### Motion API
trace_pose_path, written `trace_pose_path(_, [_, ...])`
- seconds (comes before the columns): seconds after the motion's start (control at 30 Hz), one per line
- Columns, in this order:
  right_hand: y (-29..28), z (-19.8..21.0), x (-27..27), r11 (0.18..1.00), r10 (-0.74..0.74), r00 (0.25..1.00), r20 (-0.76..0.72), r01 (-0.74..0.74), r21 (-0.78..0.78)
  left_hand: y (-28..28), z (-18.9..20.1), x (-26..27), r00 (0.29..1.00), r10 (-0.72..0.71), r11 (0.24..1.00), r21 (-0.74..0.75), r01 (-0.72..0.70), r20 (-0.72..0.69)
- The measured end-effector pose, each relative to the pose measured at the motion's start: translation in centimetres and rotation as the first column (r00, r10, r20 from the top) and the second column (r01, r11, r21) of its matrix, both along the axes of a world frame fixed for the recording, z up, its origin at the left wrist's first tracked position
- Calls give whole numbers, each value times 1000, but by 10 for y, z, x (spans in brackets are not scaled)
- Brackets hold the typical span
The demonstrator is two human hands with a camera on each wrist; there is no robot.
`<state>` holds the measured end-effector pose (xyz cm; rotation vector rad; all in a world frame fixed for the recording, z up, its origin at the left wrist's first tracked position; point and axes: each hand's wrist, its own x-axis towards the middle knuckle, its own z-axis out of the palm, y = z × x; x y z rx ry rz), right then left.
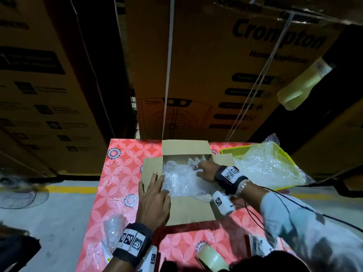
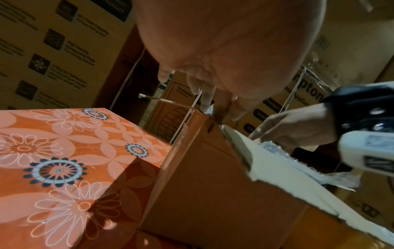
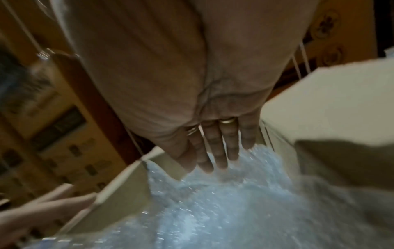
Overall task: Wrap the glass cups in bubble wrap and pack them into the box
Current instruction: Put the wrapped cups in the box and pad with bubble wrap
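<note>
an open box [image 1: 188,211] sits mid-frame in the head view on a worktop [image 1: 117,173] with a red flowered cover. bubble wrap [image 1: 180,179] fills the box; no glass cup can be made out in it. the left hand [image 1: 153,199], lower centre, lies flat with straight fingers on the box's left flap and holds nothing. the right hand [image 1: 206,170], just right of centre, reaches into the box with fingers straight and pressed down on the wrap near the far wall; the right wrist view shows them spread on it. loose wrap [image 1: 265,165] lies in a yellow tray [image 1: 231,150] at the right edge. a tape roll [image 1: 212,258] sits at the bottom centre. large cartons [image 1: 206,65] fill the upper frame.
</note>
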<state>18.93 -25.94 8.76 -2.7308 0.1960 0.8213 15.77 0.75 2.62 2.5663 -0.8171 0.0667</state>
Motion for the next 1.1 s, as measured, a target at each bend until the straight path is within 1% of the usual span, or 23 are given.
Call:
trace_pose_path(0.07, [4, 15, -27, 994, 8, 999, 37, -12, 109, -3, 3, 4, 999, -34, 996, -76, 36, 18])
trace_pose_path(0.1, [6, 18, -41, 989, 17, 999, 31, -21, 145, -6, 5, 7, 996, -88, 992, -85, 91, 33])
trace_pose_path(0.13, [7, 18, -54, 988, 33, 999, 3, -33, 154, -8, 7, 9, 986, -161, 985, -60, 164, 52])
trace_pose_path(0.2, [10, 16, -72, 992, 47, 995, -85, -36, 121, -12, 7, 15, 952, -293, 953, 98, 285, 83])
trace_pose_path(0.23, [12, 14, -77, 995, 30, 993, -111, -19, 96, -13, 7, 18, 940, -336, 926, 202, 318, 63])
trace_pose_path(0.3, [14, 9, -79, 998, -4, 994, -112, 11, 61, -12, 4, 22, 931, -365, 870, 357, 340, 4])
trace_pose_path(0.37, [18, 4, -77, 1000, 18, 991, -135, -20, -10, -10, 3, 23, 928, -372, 844, 416, 338, 0])
trace_pose_path(0.4, [21, 1, -76, 996, 60, 985, -160, -70, -61, -11, 5, 22, 926, -378, 834, 434, 341, -2])
trace_pose_path(0.47, [26, -1, -71, 968, 179, 962, -208, -210, -138, -12, 6, 22, 924, -381, 816, 463, 345, -15])
trace_pose_path(0.5, [27, -2, -68, 957, 211, 951, -228, -248, -149, -12, 8, 22, 925, -378, 806, 479, 347, -35])
trace_pose_path(0.6, [24, 2, -62, 969, 176, 962, -207, -207, -137, -14, 14, 24, 919, -386, 771, 521, 367, -76])
trace_pose_path(0.67, [20, 7, -66, 972, 186, 977, -104, -198, -130, -11, 17, 27, 912, -407, 779, 506, 371, -42])
trace_pose_path(0.73, [17, 9, -74, 981, 185, 982, 43, -181, -71, -7, 18, 30, 907, -420, 815, 452, 364, 28])
trace_pose_path(0.77, [16, 7, -80, 983, 184, 980, 74, -182, -36, -5, 17, 32, 901, -431, 823, 432, 369, 52])
trace_pose_path(0.83, [14, 2, -88, 980, 201, 978, 59, -199, -31, -3, 11, 34, 876, -481, 795, 423, 434, 6])
trace_pose_path(0.9, [13, -9, -90, 971, 223, 975, 18, -220, -97, -2, 5, 36, 837, -543, 736, 442, 514, -68])
trace_pose_path(0.93, [12, -12, -90, 968, 219, 976, -8, -219, -126, -4, 3, 37, 819, -569, 702, 473, 533, -78])
trace_pose_path(1.0, [9, -17, -87, 962, 211, 976, -61, -218, -162, -8, 3, 39, 796, -601, 651, 534, 539, -72])
trace_pose_path(1.1, [11, -14, -84, 967, 185, 980, -78, -195, -162, -13, 8, 40, 808, -578, 631, 565, 532, -116])
